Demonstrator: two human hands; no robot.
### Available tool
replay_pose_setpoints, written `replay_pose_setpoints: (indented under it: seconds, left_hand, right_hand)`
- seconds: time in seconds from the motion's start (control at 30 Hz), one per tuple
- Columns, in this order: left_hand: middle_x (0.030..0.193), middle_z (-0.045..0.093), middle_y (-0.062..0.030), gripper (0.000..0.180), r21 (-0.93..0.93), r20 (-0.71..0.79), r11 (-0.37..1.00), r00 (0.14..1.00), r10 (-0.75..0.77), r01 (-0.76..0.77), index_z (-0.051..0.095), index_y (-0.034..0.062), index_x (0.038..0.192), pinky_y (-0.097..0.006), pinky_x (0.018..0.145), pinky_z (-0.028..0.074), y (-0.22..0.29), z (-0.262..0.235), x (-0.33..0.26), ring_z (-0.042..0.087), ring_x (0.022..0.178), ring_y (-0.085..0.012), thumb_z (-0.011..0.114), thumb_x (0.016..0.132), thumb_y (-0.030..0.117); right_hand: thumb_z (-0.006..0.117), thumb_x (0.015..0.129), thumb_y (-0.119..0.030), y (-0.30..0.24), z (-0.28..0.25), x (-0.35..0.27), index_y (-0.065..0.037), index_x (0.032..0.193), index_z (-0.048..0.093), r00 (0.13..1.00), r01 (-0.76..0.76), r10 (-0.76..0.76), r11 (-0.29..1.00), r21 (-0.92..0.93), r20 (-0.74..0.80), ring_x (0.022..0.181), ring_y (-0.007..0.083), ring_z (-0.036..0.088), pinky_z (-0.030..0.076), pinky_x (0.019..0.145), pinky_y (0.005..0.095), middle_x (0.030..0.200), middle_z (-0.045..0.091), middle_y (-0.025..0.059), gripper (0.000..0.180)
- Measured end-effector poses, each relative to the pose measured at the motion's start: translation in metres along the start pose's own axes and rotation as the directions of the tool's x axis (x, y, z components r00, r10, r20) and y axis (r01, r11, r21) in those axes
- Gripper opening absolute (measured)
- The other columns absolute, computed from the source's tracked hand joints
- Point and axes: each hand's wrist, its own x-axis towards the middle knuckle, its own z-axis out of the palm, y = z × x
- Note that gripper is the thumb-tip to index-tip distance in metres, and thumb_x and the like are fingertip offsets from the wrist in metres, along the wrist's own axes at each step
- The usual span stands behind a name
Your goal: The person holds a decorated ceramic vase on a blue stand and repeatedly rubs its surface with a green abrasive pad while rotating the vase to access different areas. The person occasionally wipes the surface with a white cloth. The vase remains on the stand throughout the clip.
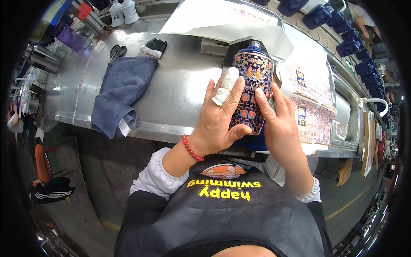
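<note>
A dark blue bottle (252, 92) with a colourful floral pattern lies with its neck pointing away from me, against a black support (232, 50). My left hand (216, 113) rests along its left side, fingers stretched out and thumb across its lower part. One finger wears a white knitted cover (226, 88), and a red bead bracelet (192, 148) circles the wrist. Flat against the bottle's right side, my right hand (280, 124) has its fingers extended and apart. The fingers hide parts of both sides. Printed patterned sheets (314, 122) lie to the right.
A blue-grey cloth (122, 92) hangs over the front edge of the metal worktop (175, 90). Beyond it are black-handled scissors (117, 51). White paper (192, 17) covers the back. A metal sink (342, 111) stands right, with rows of blue bottles (351, 47) behind.
</note>
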Motion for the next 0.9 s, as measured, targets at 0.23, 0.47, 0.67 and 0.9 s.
replay_pose_setpoints:
  seconds: [0.23,0.47,0.67,0.9]
  left_hand:
    - [0.158,0.04,-0.0252,0.102,0.075,0.017,0.997,1.0,0.003,-0.004,0.034,0.0009,0.159,-0.063,0.122,0.013,0.003,0.003,-0.011,0.034,0.148,-0.0473,0.044,0.093,0.077]
    - [0.157,0.045,-0.0202,0.098,0.113,-0.009,0.993,0.999,0.035,-0.034,0.041,0.0034,0.157,-0.063,0.122,0.013,0.008,0.003,-0.021,0.036,0.147,-0.0446,0.044,0.093,0.077]
    - [0.156,0.049,-0.0155,0.093,0.176,0.062,0.983,0.997,0.047,-0.057,0.042,0.0066,0.157,-0.062,0.122,0.016,0.009,-0.006,-0.026,0.037,0.147,-0.0435,0.046,0.094,0.075]
    - [0.155,0.05,-0.0144,0.089,0.202,0.083,0.976,0.995,0.064,-0.08,0.046,0.008,0.155,-0.061,0.122,0.017,0.006,-0.008,-0.029,0.036,0.149,-0.0398,0.046,0.095,0.074]
  right_hand:
    - [0.061,0.079,0.01,-0.003,0.001,-0.006,-0.019,0.149,0.056,1.0,-0.022,0.022,1.0,0.003,-0.003,0.12,0.0496,0.052,0.045,0.106,0.0516,0.146,0.046,0.033,0.077]
    - [0.061,0.079,0.011,-0.008,0.003,-0.015,-0.019,0.15,0.055,1.0,-0.009,0.009,1.0,-0.01,0.025,0.121,0.0498,0.052,0.045,0.106,0.0521,0.145,0.046,0.0329,0.077]
    - [0.06,0.079,0.011,-0.01,0.003,-0.019,-0.018,0.15,0.055,1.0,-0.006,0.006,0.999,0.034,0.01,0.123,0.0499,0.051,0.044,0.107,0.0528,0.145,0.046,0.0329,0.078]
    - [0.06,0.076,0.013,-0.012,0.002,-0.023,-0.017,0.151,0.054,0.999,-0.011,0.01,1.0,0.009,0.035,0.125,0.0499,0.049,0.043,0.107,0.0529,0.145,0.045,0.0332,0.08]
